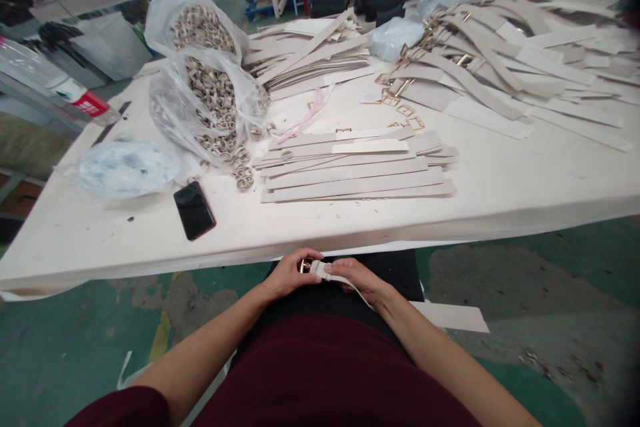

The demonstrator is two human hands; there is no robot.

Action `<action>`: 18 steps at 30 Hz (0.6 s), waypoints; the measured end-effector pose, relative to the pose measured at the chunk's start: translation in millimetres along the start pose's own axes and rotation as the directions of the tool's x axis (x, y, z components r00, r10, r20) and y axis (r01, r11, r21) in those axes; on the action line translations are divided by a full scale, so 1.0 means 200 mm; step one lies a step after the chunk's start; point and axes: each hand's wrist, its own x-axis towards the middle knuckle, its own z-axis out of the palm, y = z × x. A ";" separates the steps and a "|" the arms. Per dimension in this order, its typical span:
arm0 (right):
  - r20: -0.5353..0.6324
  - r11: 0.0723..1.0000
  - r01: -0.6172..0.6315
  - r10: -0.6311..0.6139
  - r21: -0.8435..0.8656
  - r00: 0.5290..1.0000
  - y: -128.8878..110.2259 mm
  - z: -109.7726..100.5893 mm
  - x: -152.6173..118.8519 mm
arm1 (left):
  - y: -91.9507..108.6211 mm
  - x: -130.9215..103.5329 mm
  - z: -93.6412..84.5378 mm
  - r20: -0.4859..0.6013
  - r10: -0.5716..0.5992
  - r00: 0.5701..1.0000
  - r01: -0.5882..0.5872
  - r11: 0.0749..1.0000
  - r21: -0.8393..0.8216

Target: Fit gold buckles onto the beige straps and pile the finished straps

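Observation:
Over my lap, just off the table's front edge, both hands are closed on one pale beige belt [450, 315]. My left hand [291, 275] grips its buckle end, where a gold-coloured buckle [304, 266] shows between thumb and fingers. Close beside it, my right hand [361, 278] pinches the strap just past the buckle. From there the strap runs under my right forearm, and its flat end sticks out to the right. The undersides of my fingers are hidden.
On the table [320, 223] lie a row of beige straps [350, 177], a phone [195, 210] and open plastic bags of small beige loops [213, 93]. A larger heap of buckled belts [505, 60] covers the back right. A bottle [75, 93] lies at left.

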 end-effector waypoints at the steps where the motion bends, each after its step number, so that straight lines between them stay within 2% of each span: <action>1: -0.003 1.000 0.006 -0.006 -0.007 1.000 0.00 0.00 0.00 | 0.00 0.00 0.01 -0.019 -0.018 1.000 0.018 1.000 -0.007; 3: -0.029 0.999 0.031 -0.032 -0.025 0.999 0.01 0.01 0.00 | 0.01 0.01 0.03 -0.073 -0.010 0.997 0.016 0.997 0.078; 5: -0.069 0.997 0.065 -0.068 -0.047 0.995 0.02 0.02 0.00 | 0.03 0.01 0.05 -0.107 0.040 0.993 -0.014 0.973 0.231; 8: -0.102 0.994 0.087 -0.094 -0.069 0.990 0.03 0.03 -0.01 | 0.05 0.00 0.07 -0.094 0.102 0.990 -0.059 0.921 0.385; 14: -0.021 0.999 0.027 -0.027 -0.018 0.999 0.04 0.00 -0.04 | 0.03 -0.03 0.04 -0.042 0.110 0.993 -0.084 0.913 0.398; 18: -0.047 0.998 0.046 -0.047 -0.030 0.998 0.04 0.00 -0.01 | 0.03 -0.02 0.04 -0.022 0.125 0.992 -0.107 0.915 0.388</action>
